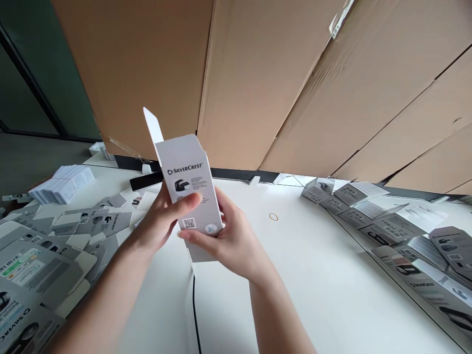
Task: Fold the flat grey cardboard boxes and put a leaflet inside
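Observation:
A grey-white SilverCrest carton (pixel 199 196) is held upright and slightly tilted above the white table. Its top flap stands up at the upper left, and a panel extends below its lower edge. My left hand (pixel 164 216) grips the left side, thumb across the printed front. My right hand (pixel 228 241) grips the lower right side, thumb lying near the bottom of the front. The fingers behind the carton are mostly hidden, and its inside does not show.
Flat printed carton blanks (pixel 40 275) overlap on the left, with a stack of white folded papers (pixel 62 184) behind. Erected cartons (pixel 391 223) stand in rows at right. A rubber band (pixel 273 217), a black strip (pixel 146 181) and a black cable (pixel 195 314) lie on the table (pixel 295 285). Large cardboard boxes (pixel 254 83) wall the back.

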Demonstrator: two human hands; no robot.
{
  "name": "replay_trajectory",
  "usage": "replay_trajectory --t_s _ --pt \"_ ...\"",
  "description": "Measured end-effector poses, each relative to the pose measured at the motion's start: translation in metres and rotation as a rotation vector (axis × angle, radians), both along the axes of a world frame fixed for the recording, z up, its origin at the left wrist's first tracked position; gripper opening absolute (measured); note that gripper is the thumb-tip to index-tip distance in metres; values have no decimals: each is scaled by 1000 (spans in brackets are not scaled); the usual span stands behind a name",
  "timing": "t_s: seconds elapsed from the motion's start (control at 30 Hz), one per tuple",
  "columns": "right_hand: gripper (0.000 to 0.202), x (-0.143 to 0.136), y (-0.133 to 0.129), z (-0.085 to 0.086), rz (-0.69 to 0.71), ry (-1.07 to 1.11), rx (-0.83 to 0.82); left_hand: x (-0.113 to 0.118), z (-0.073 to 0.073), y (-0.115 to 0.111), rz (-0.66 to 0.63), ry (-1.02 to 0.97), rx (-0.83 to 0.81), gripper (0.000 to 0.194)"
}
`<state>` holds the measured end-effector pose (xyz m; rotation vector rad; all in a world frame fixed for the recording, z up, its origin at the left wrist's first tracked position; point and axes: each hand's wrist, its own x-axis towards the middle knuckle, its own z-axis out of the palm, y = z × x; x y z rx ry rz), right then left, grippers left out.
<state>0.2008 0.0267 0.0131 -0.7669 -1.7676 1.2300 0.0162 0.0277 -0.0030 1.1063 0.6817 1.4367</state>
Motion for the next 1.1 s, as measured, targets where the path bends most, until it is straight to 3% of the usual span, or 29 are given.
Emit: replay_trajectory --t_s 0.1,0.3,0.4,0.5,0.67,0.87,1.0,1.1 --pt "61 8 1 4 34 55 -94 -9 -3 7 -162 9 57 66" --pt "54 6 -5 9 31 18 -83 -11 -15 13 -251 -12 -21 81" --pt "49 0 -8 6 -135 -90 47 -12 -15 13 -266 -4 -35 82" --pt "59 4 -6 0 -315 -236 229 -13 -13 13 -242 -2 -49 76" --pt "112 42 5 -2 -92 -186 550 -12 -9 12 -116 -42 -75 54" --pt "73 60 12 -1 -30 -189 675 -6 1 9 29 -47 -147 55" --pt "82 56 16 -5 40 -148 671 -5 7 8 75 -32 -203 64" --pt "79 53 16 -8 14 -141 686 -6 7 8 85 -31 -230 68"
